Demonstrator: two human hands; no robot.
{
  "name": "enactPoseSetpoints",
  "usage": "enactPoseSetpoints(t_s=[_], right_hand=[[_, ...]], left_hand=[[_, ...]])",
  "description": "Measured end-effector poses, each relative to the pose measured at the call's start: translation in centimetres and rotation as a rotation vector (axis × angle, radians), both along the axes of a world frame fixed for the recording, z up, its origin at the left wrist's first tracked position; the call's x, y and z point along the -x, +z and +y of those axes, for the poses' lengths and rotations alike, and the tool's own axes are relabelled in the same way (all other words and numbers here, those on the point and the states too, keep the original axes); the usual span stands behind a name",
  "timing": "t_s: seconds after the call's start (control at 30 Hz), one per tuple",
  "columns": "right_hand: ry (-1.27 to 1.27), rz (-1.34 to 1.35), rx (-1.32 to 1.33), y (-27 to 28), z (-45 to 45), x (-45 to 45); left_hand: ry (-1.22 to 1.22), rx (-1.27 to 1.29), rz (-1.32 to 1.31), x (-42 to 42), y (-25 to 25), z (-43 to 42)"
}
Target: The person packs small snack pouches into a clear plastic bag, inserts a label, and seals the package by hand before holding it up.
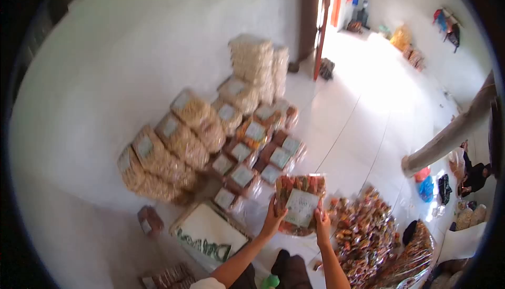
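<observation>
Between my two hands is a clear plastic snack packet [301,184] with reddish-brown contents and a pale label facing up. My left hand [274,219] grips its left edge, and my right hand [322,221] grips the lower right edge. Just beyond it, stacks of similar labelled packets [280,156] stand on the floor. To the right of my right hand lies a large heap of small wrapped pieces [363,226]. The packet's underside and the fingertips beneath it are hidden.
Tall stacks of pale snack packs [168,136] line the wall. A white board with green print [210,231] lies at lower left, near a single brown packet [151,220]. A bulging clear bag [410,255] is at right, below a slanting post [447,134]. Another person [476,176] sits far right.
</observation>
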State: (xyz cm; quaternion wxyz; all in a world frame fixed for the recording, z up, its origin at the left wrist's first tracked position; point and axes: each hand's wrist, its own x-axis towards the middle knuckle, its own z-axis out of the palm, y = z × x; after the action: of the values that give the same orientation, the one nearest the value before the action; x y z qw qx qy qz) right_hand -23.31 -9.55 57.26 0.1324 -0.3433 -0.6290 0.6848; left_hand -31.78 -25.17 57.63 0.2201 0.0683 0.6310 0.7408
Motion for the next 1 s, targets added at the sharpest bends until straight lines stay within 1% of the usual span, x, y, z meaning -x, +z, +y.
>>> enactPoseSetpoints(t_s=[0.03, 0.07, 0.1, 0.17, 0.2, 0.23, 0.3, 0.33, 0.37, 0.43, 0.47, 0.5, 0.53, 0.57, 0.6, 0.63, 0.7, 0.73, 0.77, 0.83, 0.9, 0.93, 0.97, 1.0], right_hand=[[-0.019, -0.012, -0.072, 3.5, 1.5, 0.3], [0.03, 0.001, 0.023, 5.4, 3.4, -0.2], [0.012, 0.021, 0.004, 6.2, 5.2, -0.6], [-0.056, 0.109, -0.11, 6.8, 7.8, -0.9], [0.085, 0.159, 0.109, 14.2, 7.8, -1.0], [0.08, 0.167, 0.111, 17.3, 8.8, -0.7], [0.132, 0.271, 0.087, 20.6, 9.9, -0.4], [0.119, 0.269, 0.087, 21.2, 10.5, 0.2], [0.163, 0.304, 0.066, 21.2, 11.6, 1.2], [0.209, 0.341, 0.035, 22.1, 13.4, 3.3], [0.203, 0.349, 0.035, 22.7, 14.2, 4.6], [0.197, 0.357, 0.033, 22.8, 15.2, 5.8], [0.205, 0.43, 0.051, 21.7, 16.5, 7.5], [0.205, 0.431, 0.04, 21.2, 18.0, 9.0], [0.226, 0.419, -0.006, 21.3, 19.3, 10.6], [0.25, 0.407, -0.055, 21.1, 20.6, 12.1], [0.3, 0.395, -0.094, 20.4, 23.9, 16.3], [0.334, 0.418, -0.129, 20.3, 25.3, 18.4], [0.375, 0.443, -0.165, 20.4, 27.2, 21.1], [0.434, 0.448, -0.099, 19.8, 29.6, 24.6], [0.495, 0.462, -0.142, 20.7, 32.6, 29.5], [0.5, 0.311, -0.27, 21.1, 33.7, 31.2], [0.516, 0.301, -0.257, 21.2, 34.5, 33.0], [0.519, 0.349, -0.174, 21.0, 35.1, 34.6]], left_hand=[[-0.011, -0.056, -0.047, 0.5, 3.0, 1.7], [-0.003, -0.114, -0.067, 0.5, 5.3, 3.2], [-0.023, -0.132, -0.048, 0.7, 8.0, 4.7], [-0.003, -0.18, -0.113, 1.1, 12.7, 6.5], [-0.037, -0.097, -0.137, 1.9, 13.6, 7.3], [-0.042, -0.093, -0.129, 2.6, 14.1, 8.6], [0.004, -0.129, -0.008, 3.9, 14.3, 10.9], [-0.021, -0.164, 0.037, 4.7, 16.2, 11.6], [-0.055, -0.153, -0.032, 5.4, 17.9, 12.1], [-0.145, -0.145, 0.003, 7.6, 19.5, 13.4], [-0.142, -0.147, 0.007, 8.5, 20.2, 14.3], [-0.144, -0.157, 0.012, 9.7, 19.9, 15.3], [-0.094, -0.07, 0.21, 11.3, 19.3, 16.4], [-0.04, 0.016, 0.404, 13.1, 18.7, 17.6], [-0.071, 0.085, 0.391, 15.0, 18.0, 18.4], [-0.043, 0.223, 0.531, 16.6, 17.1, 19.4], [-0.032, 0.08, 0.43, 20.2, 16.6, 22.0], [-0.019, 0.064, 0.434, 21.9, 16.9, 23.3], [0.006, 0.099, 0.405, 23.5, 17.3, 24.7], [0.036, 0.156, 0.346, 25.5, 17.1, 25.7], [0.022, -0.079, 0.298, 29.7, 17.7, 28.4], [-0.036, -0.083, 0.269, 31.3, 18.4, 28.8], [-0.02, -0.074, 0.255, 32.9, 17.9, 29.8], [0.046, -0.05, 0.325, 34.3, 16.3, 30.7]])
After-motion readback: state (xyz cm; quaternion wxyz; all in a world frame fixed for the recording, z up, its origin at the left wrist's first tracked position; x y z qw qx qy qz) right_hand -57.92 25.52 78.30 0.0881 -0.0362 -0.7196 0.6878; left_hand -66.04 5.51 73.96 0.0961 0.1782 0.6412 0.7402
